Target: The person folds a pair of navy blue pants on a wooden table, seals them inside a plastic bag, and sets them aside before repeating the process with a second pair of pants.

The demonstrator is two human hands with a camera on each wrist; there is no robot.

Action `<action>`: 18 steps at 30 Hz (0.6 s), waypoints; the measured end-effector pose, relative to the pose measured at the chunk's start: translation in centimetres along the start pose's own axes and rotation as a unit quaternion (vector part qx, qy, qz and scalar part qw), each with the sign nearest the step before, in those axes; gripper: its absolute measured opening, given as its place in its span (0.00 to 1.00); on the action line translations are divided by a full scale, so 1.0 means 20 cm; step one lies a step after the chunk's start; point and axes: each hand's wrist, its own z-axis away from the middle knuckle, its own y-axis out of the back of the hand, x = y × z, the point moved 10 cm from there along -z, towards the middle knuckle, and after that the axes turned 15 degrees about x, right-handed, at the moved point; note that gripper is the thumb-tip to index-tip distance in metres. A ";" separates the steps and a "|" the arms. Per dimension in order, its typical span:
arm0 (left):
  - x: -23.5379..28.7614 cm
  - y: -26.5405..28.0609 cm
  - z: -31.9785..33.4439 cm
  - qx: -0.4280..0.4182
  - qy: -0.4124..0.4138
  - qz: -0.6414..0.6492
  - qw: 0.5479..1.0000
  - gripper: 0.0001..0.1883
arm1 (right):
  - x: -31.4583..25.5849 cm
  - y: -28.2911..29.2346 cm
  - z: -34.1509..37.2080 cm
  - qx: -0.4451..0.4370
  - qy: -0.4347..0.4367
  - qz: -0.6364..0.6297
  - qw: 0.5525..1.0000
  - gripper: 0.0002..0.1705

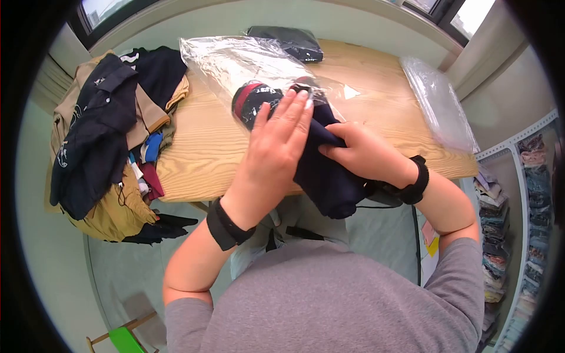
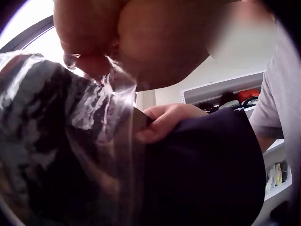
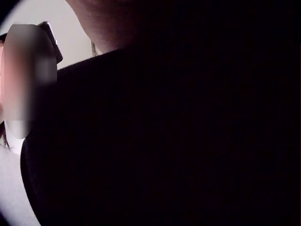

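A dark navy folded garment (image 1: 326, 185) lies partly inside a clear plastic bag (image 1: 220, 62), with its near end outside the bag's mouth. My left hand (image 1: 273, 153) lies over the bag's mouth, fingers straight and thumb apart. In the left wrist view the plastic (image 2: 120, 101) rises in creases to the left hand (image 2: 136, 37). My right hand (image 1: 371, 153) pinches the garment's upper side between thumb and fingers; the left wrist view shows this right hand (image 2: 167, 120) at the dark cloth (image 2: 207, 165). Dark cloth (image 3: 164, 141) fills most of the right wrist view.
Loose clothes (image 1: 97, 129) are heaped at the table's left side. A dark packed item (image 1: 288, 42) lies at the back edge. Flat clear bags (image 1: 441, 103) are stacked on the right. Shelves of folded items (image 1: 497, 235) stand beyond the table's right end.
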 end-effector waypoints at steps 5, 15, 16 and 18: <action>0.11 0.00 -0.06 -0.016 -0.018 0.079 0.997 0.31 | 0.04 -0.01 -0.06 0.078 0.013 -0.178 0.981 0.17; 0.23 0.07 0.04 -0.053 -0.065 0.150 0.985 0.27 | -0.05 0.05 -0.08 0.376 0.141 -0.017 0.916 0.13; 0.22 0.07 0.08 -0.052 -0.069 0.153 0.984 0.29 | -0.05 -0.01 -0.13 0.303 0.096 0.073 0.945 0.15; 0.18 0.07 0.14 -0.038 -0.054 0.151 0.986 0.30 | -0.05 -0.01 -0.20 0.315 0.050 0.064 0.946 0.15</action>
